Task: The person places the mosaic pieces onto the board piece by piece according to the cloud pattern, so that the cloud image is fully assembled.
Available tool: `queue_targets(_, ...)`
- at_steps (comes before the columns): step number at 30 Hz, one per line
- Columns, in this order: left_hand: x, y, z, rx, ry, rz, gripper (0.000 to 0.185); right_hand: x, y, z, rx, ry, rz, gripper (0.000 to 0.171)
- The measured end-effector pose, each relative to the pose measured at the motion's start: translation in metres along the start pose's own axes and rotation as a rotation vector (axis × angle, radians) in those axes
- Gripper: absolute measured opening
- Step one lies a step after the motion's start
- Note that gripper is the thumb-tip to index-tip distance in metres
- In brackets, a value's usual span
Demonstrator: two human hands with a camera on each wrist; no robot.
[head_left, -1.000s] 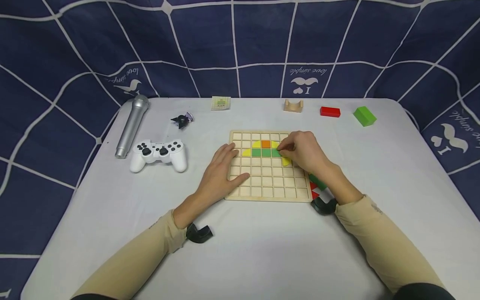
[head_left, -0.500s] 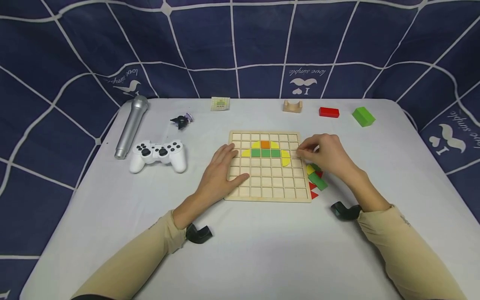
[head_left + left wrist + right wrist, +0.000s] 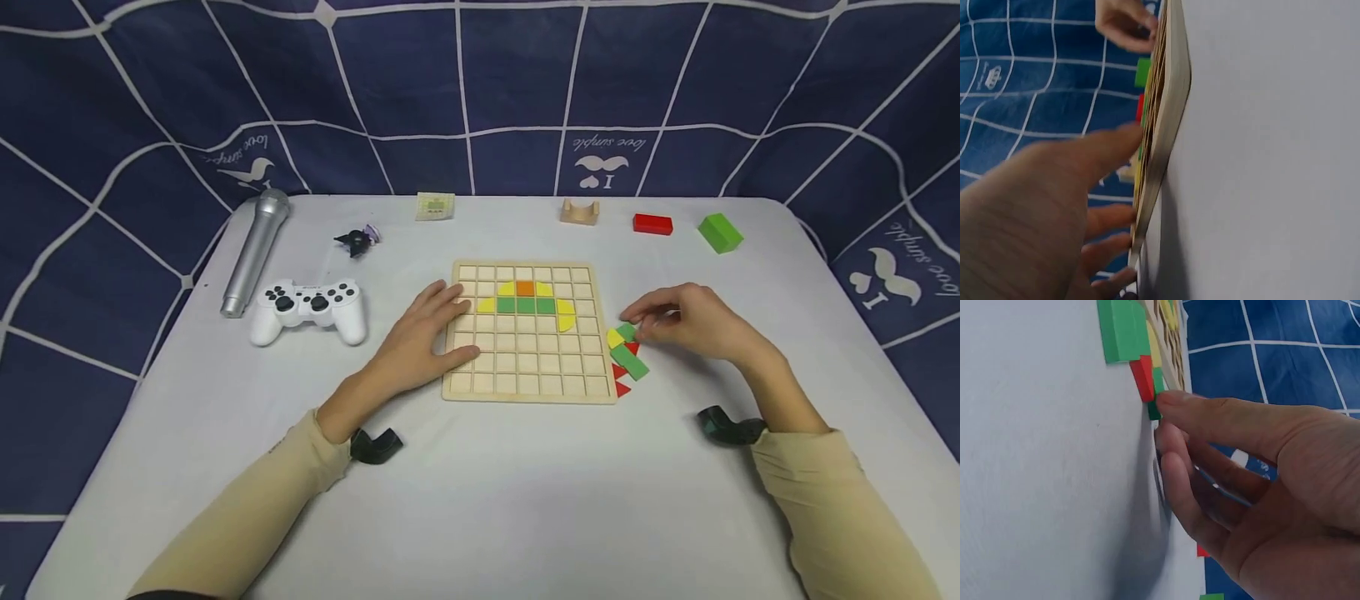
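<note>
A square wooden grid board (image 3: 528, 363) lies flat on the table. In its upper cells, green pieces (image 3: 526, 305) form a row below an orange piece (image 3: 525, 288), with curved yellow pieces (image 3: 566, 317) around them. My left hand (image 3: 408, 346) rests along the board's left edge, fingers spread and thumb over the frame. At the right edge lie loose pieces: a green rectangle (image 3: 630, 363), a yellow piece (image 3: 615, 338), red triangles (image 3: 622, 389) and a small green piece (image 3: 626, 332). My right hand (image 3: 701, 321) has its loosely bent fingertips right at that small green piece, thumb and forefinger apart.
A white game controller (image 3: 309, 310), a silver microphone (image 3: 257, 254) and a small dark figure (image 3: 357, 242) stand to the left. Along the back are a printed card (image 3: 435, 206), a curved wooden block (image 3: 580, 212), a red block (image 3: 652, 224) and a green block (image 3: 721, 232).
My right hand has moved off the board's upper right cells, rightward and down to the loose pieces, which now show more fully. The left hand has stayed at the board's left edge.
</note>
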State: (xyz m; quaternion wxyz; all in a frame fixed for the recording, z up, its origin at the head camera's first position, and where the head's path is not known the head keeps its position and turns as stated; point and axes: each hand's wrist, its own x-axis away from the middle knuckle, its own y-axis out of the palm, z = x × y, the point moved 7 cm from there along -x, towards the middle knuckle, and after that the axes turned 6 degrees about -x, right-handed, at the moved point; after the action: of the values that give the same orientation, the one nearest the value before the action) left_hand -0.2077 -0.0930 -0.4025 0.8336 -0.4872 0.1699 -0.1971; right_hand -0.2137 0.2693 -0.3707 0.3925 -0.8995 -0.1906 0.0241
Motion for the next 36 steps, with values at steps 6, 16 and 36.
queue_targets(6, -0.001, -0.001, -0.009, 0.027, 0.054, -0.063, 0.083, 0.002, -0.001, 0.003, 0.004, -0.022, 0.001, 0.035)
queue_targets(16, -0.003, 0.008, -0.003, 0.044, 0.005, -0.029, 0.084, 0.003, -0.008, 0.006, 0.169, -0.076, 0.158, 0.031)
queue_targets(36, -0.001, 0.007, -0.009, 0.029, -0.003, -0.009, 0.084, -0.067, 0.060, -0.098, 0.089, -0.294, 0.033, 0.022)
